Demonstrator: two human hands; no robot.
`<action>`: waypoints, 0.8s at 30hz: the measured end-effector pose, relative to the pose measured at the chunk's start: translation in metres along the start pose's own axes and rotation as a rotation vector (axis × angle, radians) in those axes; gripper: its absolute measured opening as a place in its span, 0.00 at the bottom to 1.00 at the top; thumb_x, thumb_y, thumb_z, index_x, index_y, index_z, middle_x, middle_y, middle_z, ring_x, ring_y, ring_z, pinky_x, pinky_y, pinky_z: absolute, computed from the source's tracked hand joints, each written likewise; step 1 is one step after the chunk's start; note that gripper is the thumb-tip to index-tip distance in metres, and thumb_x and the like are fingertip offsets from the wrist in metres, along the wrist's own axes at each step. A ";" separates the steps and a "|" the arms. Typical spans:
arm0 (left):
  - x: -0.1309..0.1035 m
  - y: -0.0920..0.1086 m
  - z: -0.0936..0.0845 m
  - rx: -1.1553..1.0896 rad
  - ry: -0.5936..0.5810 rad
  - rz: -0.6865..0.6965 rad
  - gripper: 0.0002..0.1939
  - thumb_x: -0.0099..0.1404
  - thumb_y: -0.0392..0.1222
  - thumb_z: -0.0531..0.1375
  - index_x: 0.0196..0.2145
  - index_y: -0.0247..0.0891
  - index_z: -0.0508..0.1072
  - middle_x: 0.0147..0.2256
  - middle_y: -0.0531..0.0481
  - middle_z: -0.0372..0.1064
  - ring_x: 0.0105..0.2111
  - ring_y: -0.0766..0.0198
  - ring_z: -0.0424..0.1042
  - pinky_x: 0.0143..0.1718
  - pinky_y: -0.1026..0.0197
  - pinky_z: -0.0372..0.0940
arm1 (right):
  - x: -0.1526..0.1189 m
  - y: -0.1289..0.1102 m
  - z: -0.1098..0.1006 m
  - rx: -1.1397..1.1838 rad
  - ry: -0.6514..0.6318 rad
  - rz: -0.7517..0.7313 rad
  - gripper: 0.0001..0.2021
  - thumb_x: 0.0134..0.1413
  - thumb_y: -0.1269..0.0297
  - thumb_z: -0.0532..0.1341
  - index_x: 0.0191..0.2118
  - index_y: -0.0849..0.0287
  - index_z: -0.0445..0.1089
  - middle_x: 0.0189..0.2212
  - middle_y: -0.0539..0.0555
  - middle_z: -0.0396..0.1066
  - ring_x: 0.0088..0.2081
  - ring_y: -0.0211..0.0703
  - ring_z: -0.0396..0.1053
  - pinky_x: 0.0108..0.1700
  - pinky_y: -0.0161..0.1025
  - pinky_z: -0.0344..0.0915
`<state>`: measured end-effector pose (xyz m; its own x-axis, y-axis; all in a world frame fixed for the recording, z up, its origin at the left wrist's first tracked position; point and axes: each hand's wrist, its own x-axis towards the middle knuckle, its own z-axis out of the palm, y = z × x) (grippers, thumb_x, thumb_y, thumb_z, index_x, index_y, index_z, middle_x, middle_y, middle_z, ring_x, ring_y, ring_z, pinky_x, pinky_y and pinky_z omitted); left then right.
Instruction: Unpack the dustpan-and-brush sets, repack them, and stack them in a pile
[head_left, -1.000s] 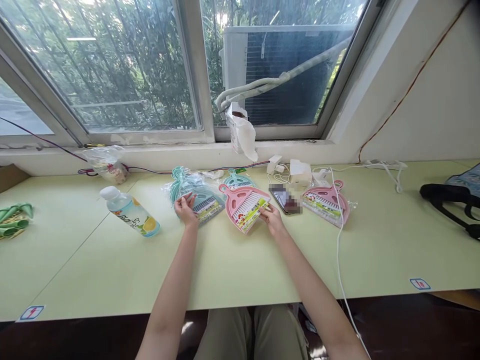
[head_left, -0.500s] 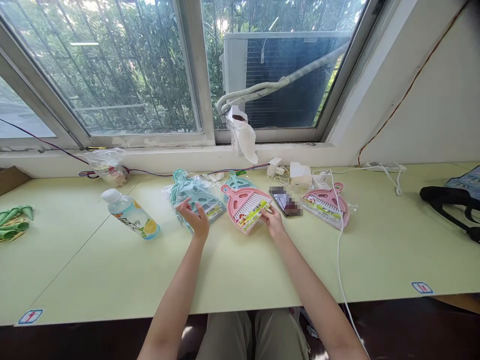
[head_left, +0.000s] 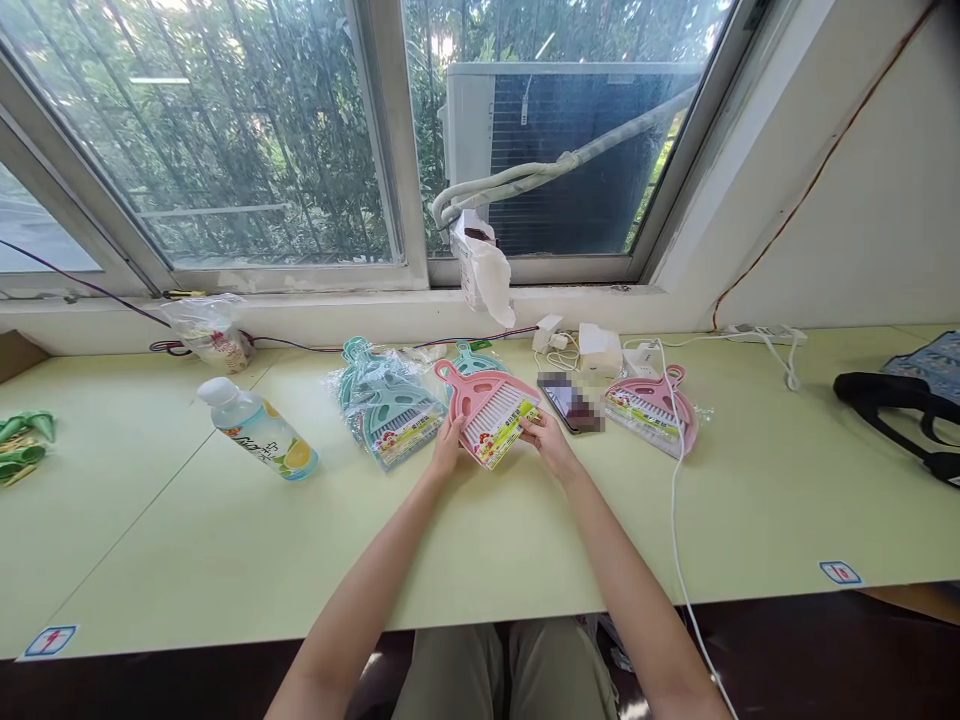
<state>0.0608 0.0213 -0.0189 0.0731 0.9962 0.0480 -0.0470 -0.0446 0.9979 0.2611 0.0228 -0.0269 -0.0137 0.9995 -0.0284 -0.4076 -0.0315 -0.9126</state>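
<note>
A pink dustpan and brush set with white bristles and a yellow-green label is tilted up in front of me. My left hand grips its lower left edge, the fingers partly hidden behind it. At the lower right corner, my right hand pinches it near the label. Teal dustpan sets in clear plastic wrap lie just left of my left hand. Another teal dustpan shows partly behind the pink one. To the right lies a second pink dustpan set in clear wrap, crossed by a cable.
A phone lies beyond my right hand. A bottle rests on the left of the table. A white cable runs over the front edge. Chargers, a plastic bag and a black strap-like item are around.
My left hand has moved right, from above the teal sets to the pink set's left edge, and has taken hold of it. My right hand keeps its grip.
</note>
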 end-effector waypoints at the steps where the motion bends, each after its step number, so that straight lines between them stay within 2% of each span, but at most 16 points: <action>1: 0.001 0.000 -0.001 -0.021 0.072 0.041 0.20 0.66 0.52 0.50 0.49 0.40 0.67 0.43 0.45 0.71 0.47 0.59 0.69 0.46 0.59 0.63 | 0.000 0.000 -0.002 -0.078 -0.006 0.001 0.18 0.37 0.61 0.70 0.39 0.58 0.71 0.34 0.53 0.76 0.34 0.43 0.74 0.39 0.44 0.72; 3: 0.003 0.000 -0.004 -0.034 0.189 0.117 0.18 0.65 0.51 0.52 0.48 0.41 0.68 0.47 0.47 0.70 0.51 0.59 0.66 0.49 0.59 0.61 | 0.000 -0.001 -0.009 -0.305 0.025 -0.042 0.15 0.39 0.63 0.68 0.38 0.58 0.72 0.32 0.52 0.75 0.33 0.44 0.72 0.40 0.46 0.70; 6: 0.005 -0.003 -0.009 -0.003 0.261 0.169 0.17 0.64 0.52 0.51 0.45 0.42 0.69 0.46 0.47 0.70 0.50 0.59 0.67 0.49 0.59 0.61 | -0.003 -0.002 -0.019 -0.687 0.156 -0.230 0.11 0.44 0.70 0.64 0.38 0.55 0.73 0.33 0.53 0.74 0.37 0.45 0.70 0.47 0.45 0.64; 10: 0.004 -0.001 -0.012 0.005 0.296 0.204 0.19 0.65 0.53 0.50 0.47 0.41 0.67 0.47 0.46 0.68 0.49 0.59 0.66 0.49 0.59 0.60 | -0.013 -0.007 -0.020 -1.035 0.305 -0.464 0.18 0.49 0.73 0.60 0.47 0.54 0.70 0.45 0.58 0.70 0.45 0.49 0.68 0.51 0.45 0.58; 12: 0.001 0.003 -0.012 0.032 0.300 0.229 0.19 0.66 0.53 0.49 0.48 0.40 0.67 0.48 0.46 0.68 0.49 0.58 0.66 0.49 0.58 0.60 | -0.017 -0.011 -0.014 -1.213 0.362 -0.543 0.22 0.51 0.73 0.59 0.53 0.55 0.66 0.52 0.61 0.65 0.49 0.52 0.64 0.51 0.47 0.56; 14: -0.004 0.009 -0.010 0.125 0.321 0.261 0.20 0.67 0.54 0.48 0.47 0.39 0.67 0.44 0.45 0.69 0.45 0.58 0.68 0.45 0.58 0.61 | -0.022 -0.014 -0.003 -1.358 0.370 -0.608 0.21 0.55 0.70 0.57 0.55 0.56 0.62 0.54 0.62 0.62 0.52 0.54 0.61 0.51 0.49 0.55; 17: -0.017 0.015 -0.004 0.348 0.307 0.354 0.21 0.68 0.54 0.45 0.45 0.38 0.68 0.37 0.46 0.70 0.36 0.60 0.69 0.39 0.59 0.61 | -0.027 -0.014 0.016 -1.383 0.246 -0.684 0.17 0.60 0.63 0.53 0.54 0.56 0.62 0.48 0.61 0.66 0.48 0.51 0.63 0.48 0.47 0.57; 20: -0.031 0.014 0.005 0.573 0.182 0.457 0.23 0.69 0.52 0.42 0.50 0.37 0.65 0.34 0.45 0.71 0.31 0.61 0.70 0.33 0.60 0.61 | -0.031 -0.006 0.033 -1.212 0.135 -0.732 0.17 0.60 0.57 0.52 0.53 0.57 0.61 0.42 0.58 0.67 0.41 0.47 0.65 0.45 0.44 0.60; 24: -0.044 0.009 0.014 0.807 0.022 0.618 0.24 0.67 0.52 0.46 0.54 0.35 0.61 0.36 0.43 0.72 0.32 0.59 0.72 0.32 0.60 0.62 | -0.034 0.002 0.042 -0.976 0.164 -0.763 0.14 0.56 0.56 0.56 0.44 0.57 0.62 0.37 0.55 0.64 0.36 0.44 0.63 0.41 0.43 0.62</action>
<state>0.0709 -0.0240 -0.0111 0.2455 0.7822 0.5727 0.6167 -0.5818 0.5303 0.2223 -0.0112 -0.0109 0.0703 0.7530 0.6542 0.5866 0.4992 -0.6377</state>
